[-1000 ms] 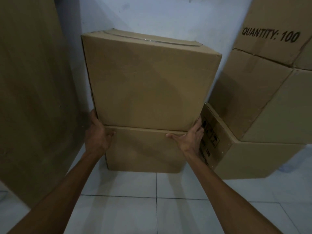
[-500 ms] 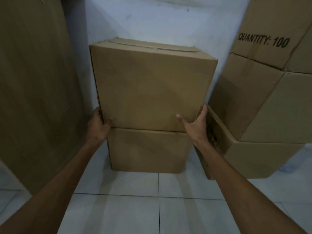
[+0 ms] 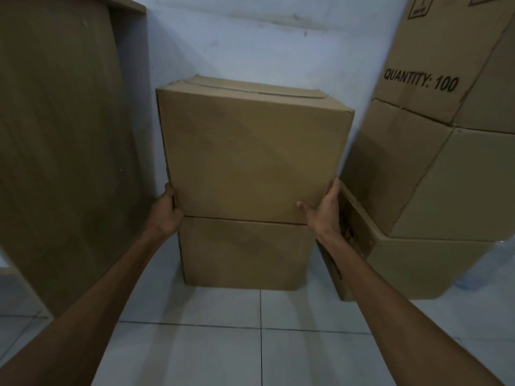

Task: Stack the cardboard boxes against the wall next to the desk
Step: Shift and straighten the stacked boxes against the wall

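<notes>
The upper box (image 3: pixel 250 160) has slid back toward the wall (image 3: pixel 250 37) since a second ago and now sits on the lower box (image 3: pixel 242 254), mid-frame, beside the bench panel (image 3: pixel 64 151) at left; placement looks nearly done. Left hand (image 3: pixel 165 208) grips its lower corner; right hand (image 3: pixel 324 210), fingers straight, presses the right edge, apparently flat.

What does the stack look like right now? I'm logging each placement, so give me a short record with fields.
top box: upper box sits on lower box
lower box: on the tiled floor
left hand: left hand holds the upper box's lower left corner
right hand: right hand flat against its lower right corner
behind: white wall
left side: wooden desk panel
right side: printed box stack, marked QUANTITY: 100
</notes>
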A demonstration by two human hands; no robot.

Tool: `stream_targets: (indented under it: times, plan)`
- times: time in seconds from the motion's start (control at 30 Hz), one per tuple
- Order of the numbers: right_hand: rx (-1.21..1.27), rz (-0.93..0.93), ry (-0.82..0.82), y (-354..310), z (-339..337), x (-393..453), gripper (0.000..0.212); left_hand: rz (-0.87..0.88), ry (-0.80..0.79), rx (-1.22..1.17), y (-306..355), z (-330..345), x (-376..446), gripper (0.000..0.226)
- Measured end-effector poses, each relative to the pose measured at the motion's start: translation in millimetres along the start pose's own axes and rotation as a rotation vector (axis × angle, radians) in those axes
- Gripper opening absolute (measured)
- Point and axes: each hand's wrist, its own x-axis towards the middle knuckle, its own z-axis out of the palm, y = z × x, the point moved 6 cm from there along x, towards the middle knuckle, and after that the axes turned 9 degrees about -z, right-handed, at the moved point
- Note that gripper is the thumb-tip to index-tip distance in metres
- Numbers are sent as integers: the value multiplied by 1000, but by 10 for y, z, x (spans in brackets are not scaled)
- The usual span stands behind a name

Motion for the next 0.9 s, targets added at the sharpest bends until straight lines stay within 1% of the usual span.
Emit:
stream_targets:
  times: [0.13,0.27,0.4,0.53,0.6,0.7,0.77,0.83,0.9]
  plan:
    - [-42,10,15,11,-2,31,108,-10,-37,36,30,49,5,74]
    - [-69,11,20,39,18,41,109,-31,-23,14,63,115,-21,77]
    - [-96,12,16,73,30,52,110,-17,-16,23,63,119,-22,80]
    - [-65,1,17,117,20,47,109,74,-45,-13,118,103,-63,76]
    - [-27,13,14,151,9,51,105,104,-48,-76,123,86,-88,78]
    - [-1,75,-37,274,31,16,105,82,-75,-140,-17,63,-94,78]
    - [-8,124,-76,380,52,-33,105,47,-86,-96,-175,88,-64,73]
    - [-14,135,-101,445,82,-73,104,4,-84,-53,-264,115,-75,67]
    - [-24,136,-103,464,108,-88,104,-29,-89,-56,-271,157,-116,67]
